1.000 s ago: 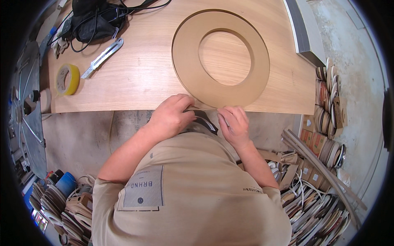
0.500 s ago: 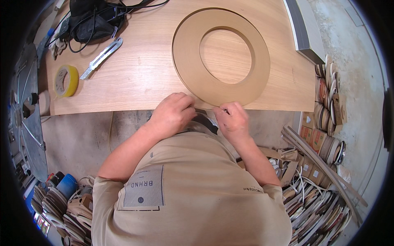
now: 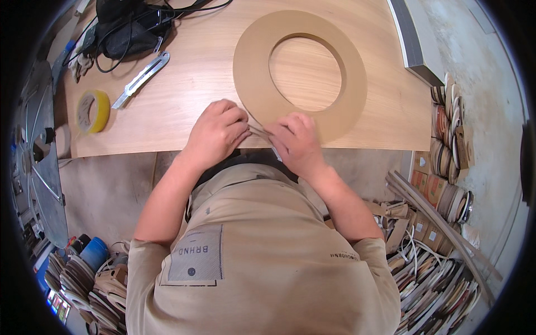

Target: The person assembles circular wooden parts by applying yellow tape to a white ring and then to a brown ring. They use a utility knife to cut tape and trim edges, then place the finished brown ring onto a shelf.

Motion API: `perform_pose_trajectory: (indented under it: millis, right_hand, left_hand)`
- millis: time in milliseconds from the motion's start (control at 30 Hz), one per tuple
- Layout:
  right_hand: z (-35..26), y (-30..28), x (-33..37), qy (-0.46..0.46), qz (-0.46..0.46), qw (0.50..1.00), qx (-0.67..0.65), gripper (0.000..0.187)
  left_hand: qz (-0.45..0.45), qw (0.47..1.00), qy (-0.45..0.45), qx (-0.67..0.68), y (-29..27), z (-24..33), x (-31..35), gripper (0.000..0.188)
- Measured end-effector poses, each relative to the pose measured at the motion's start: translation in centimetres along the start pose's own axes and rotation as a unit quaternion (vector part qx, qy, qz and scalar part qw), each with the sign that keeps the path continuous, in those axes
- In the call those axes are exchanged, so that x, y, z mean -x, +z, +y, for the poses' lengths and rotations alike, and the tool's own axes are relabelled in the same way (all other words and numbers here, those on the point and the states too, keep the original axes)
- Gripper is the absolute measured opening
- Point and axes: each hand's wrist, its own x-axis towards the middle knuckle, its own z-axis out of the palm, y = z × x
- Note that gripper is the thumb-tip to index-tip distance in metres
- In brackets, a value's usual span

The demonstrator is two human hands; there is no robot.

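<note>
**Coil of tan banding, strip end in hand, on wooden table**

We list, largest first:

Table (image 3: 184,95), wood-grained, across the far side.

Coil (image 3: 252,72), tan, wide-holed, lying flat right of centre, its near rim close to the table's near edge. We judge that a hard tug on the strip could drag it over that edge, or lift its inner turns so the flat winding springs loose.

Bag (image 3: 125,36), black mesh, far left, with cables.

Left hand (image 3: 215,134), fingers curled, thumb and fingertips pinching the strip.

Right hand (image 3: 297,142), over the coil's near rim, fingers bent together, seemingly pinching the strip; the tips are partly hidden.

Knife (image 3: 142,80), silver, left.

Tape roll (image 3: 101,111), yellow, near left.

Strip (image 3: 257,131), thin, between both hands; too sharp a bend might crease it.
</note>
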Motion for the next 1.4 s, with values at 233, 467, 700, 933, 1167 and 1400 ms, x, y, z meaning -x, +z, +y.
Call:
perform_pose_trajectory:
  millis: [233,467,700,933,1167,1400]
  right_hand:
    - [-0.1,-1.3,-0.9,0.017,-0.031,0.999,-0.012,0.053]
    - [-0.7,-0.1,-1.3,0.113,-0.038,0.992,0.046,0.076]
    - [-0.8,-0.4,-2.0,0.152,-0.047,0.987,0.022,0.083]
    - [0.3,-0.7,-2.0,0.146,-0.065,0.987,0.008,0.09]
    - [-0.4,0.1,-2.3,0.124,-0.015,0.992,0.028,0.088]
    - [-1.2,2.2,-3.0,0.177,0.046,0.982,0.036,0.083]
  left_hand:
    - [-0.004,0.998,0.021,-0.052,0.1,-0.9,-1.2,0.018]
    - [0.024,0.992,-0.058,-0.112,0.3,-0.2,-1.4,0.02]
    - [-0.056,0.988,-0.1,-0.099,-1.4,-1.0,-3.1,0.057]
    - [-0.214,0.961,0.168,-0.059,-1.0,-5.8,-8.6,0.093]
    - [-0.262,0.948,0.18,0.005,-1.1,-6.7,-9.0,0.087]
    - [-0.304,0.937,0.17,-0.011,-1.9,-5.9,-9.6,0.086]
